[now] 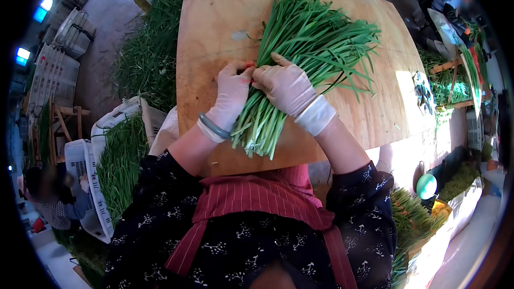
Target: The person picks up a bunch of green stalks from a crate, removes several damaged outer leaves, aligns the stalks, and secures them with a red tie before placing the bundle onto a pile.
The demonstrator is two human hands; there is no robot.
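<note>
We are pinching a red strip (249, 65) with our nearly closed left hand (233, 91) at the green bunch (316, 40)'s left edge, our curled right hand (289, 88) gripping its stalks (259, 126).

Red pinstriped apron (257, 198), dark sleeves (360, 203)

The interior was moderately lit across the counter (214, 37), whose right-hand edge took strong light; beside it, the floor (397, 161) washed out to near white. Bluish-white panels (47, 1) glared at the upper left against dimmer surroundings. The green bundle (310, 48), the left hand (232, 95) and the right hand (289, 90) appeared reasonably sharp, whereas a person (59, 210) at the lower left was partly blurred. Fisheye distortion bowed straight edges; black vignetting closed the corners.
</note>
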